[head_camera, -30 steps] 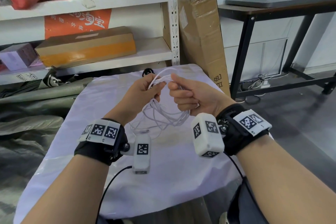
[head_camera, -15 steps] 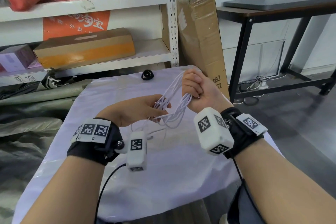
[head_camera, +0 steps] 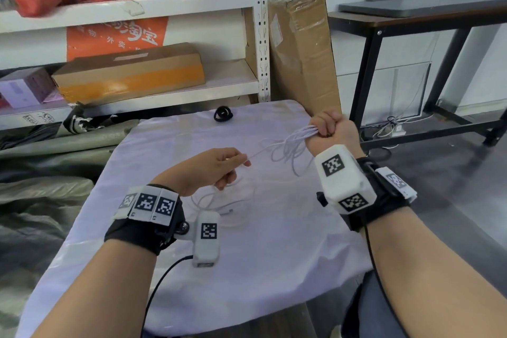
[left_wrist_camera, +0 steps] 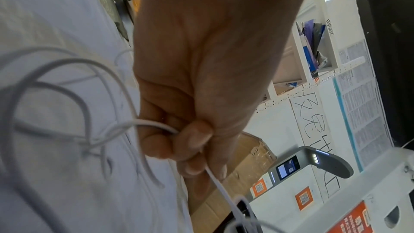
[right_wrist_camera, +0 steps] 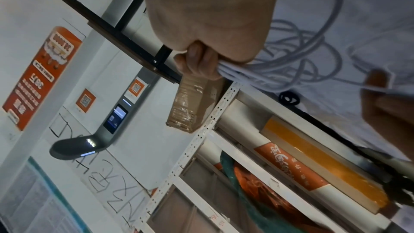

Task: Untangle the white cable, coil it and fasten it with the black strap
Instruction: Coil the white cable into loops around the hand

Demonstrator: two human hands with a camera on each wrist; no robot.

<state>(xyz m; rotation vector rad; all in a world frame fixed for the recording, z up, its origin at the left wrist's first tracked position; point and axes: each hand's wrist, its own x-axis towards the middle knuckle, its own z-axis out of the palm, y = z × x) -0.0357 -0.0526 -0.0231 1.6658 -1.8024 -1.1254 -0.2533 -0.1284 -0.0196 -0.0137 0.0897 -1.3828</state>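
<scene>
While the right hand [head_camera: 330, 129] fists several loops of the thin white cable [head_camera: 290, 145] above the white-clothed table [head_camera: 274, 255], the left hand [head_camera: 211, 167] pinches one strand; the small black looped strap [head_camera: 222, 113] lies at the table's far edge.

The thin round cable [head_camera: 288, 145] is white. The small curled fabric strap [head_camera: 222, 113] is black. The smooth table cloth [head_camera: 274, 241] is pale lilac-white. The flat cardboard box [head_camera: 129, 74] is brown with an orange band. The wrist bands [head_camera: 142, 228] are black, with black-and-white square code marks.
</scene>
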